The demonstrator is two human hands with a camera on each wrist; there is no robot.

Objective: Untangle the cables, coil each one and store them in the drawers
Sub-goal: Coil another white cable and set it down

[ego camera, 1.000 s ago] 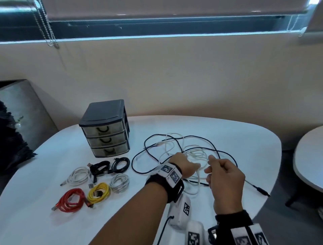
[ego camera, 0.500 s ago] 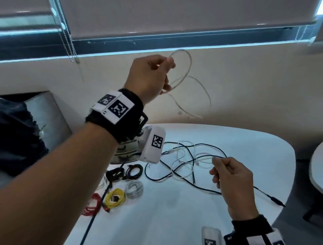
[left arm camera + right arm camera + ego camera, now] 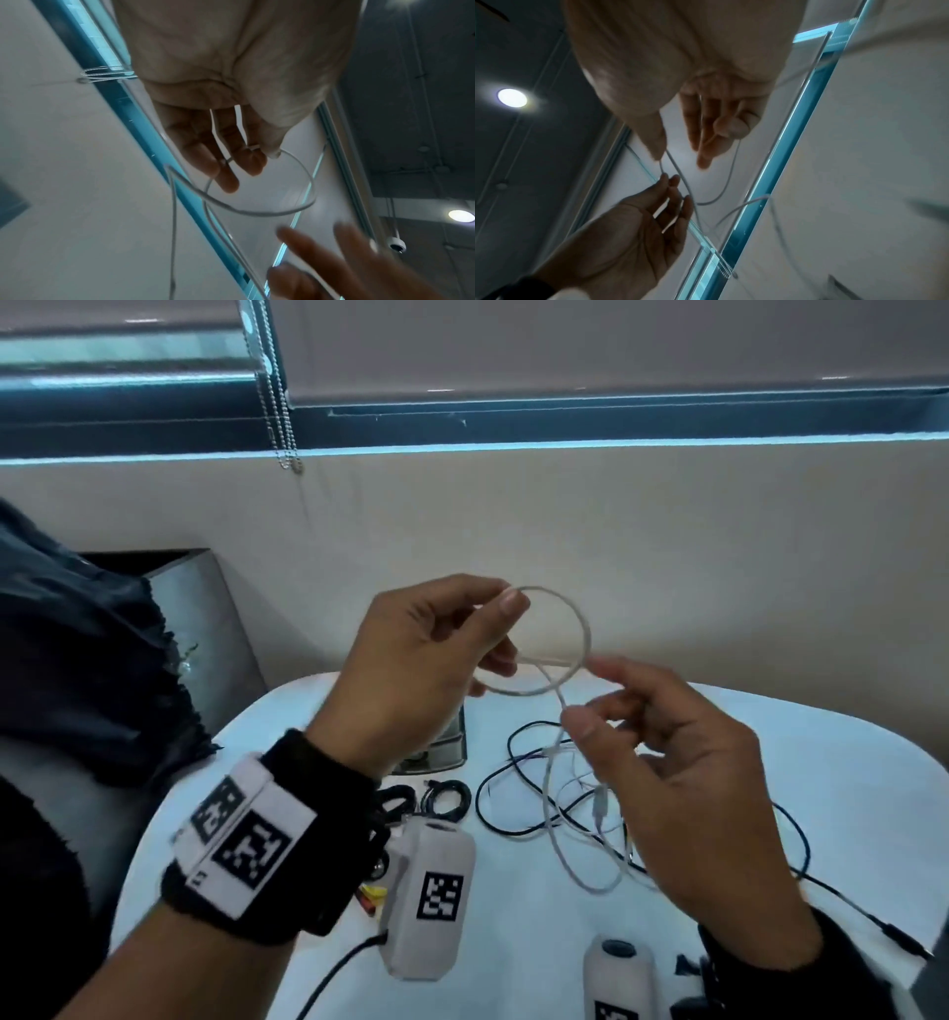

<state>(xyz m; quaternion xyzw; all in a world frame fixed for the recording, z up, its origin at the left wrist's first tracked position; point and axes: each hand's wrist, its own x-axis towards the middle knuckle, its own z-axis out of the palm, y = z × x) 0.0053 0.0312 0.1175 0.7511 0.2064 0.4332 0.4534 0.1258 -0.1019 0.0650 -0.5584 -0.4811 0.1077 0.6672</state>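
A thin white cable (image 3: 585,629) is held up in the air above the worktop (image 3: 770,762), bent into one round loop. The left hand (image 3: 421,670) pinches the top of that loop between thumb and forefinger, with the other fingers curled loosely beneath it. The right hand (image 3: 683,762), just right of the loop and a little lower, pinches the same cable between thumb and fingertips where the strand leaves the loop. From that hand the cable hangs down in a long slack bend to the worktop.

Below the loop, on the worktop, lies a tangle of black and white cables (image 3: 539,793), their strands crossing one another; one black strand runs off right of the loop toward the worktop's edge and ends in a plug (image 3: 904,940). Below and left of the loop, mostly hidden behind the left hand, stands a small drawer unit (image 3: 441,752); whether its drawers are shut cannot be told. Just in front of it two black coiled cables (image 3: 441,796) lie side by side, and a bit of yellow and red cable (image 3: 372,896) shows past the left wrist.

From the left wrist camera, the loop (image 3: 282,211) curves below the fingers (image 3: 226,178).
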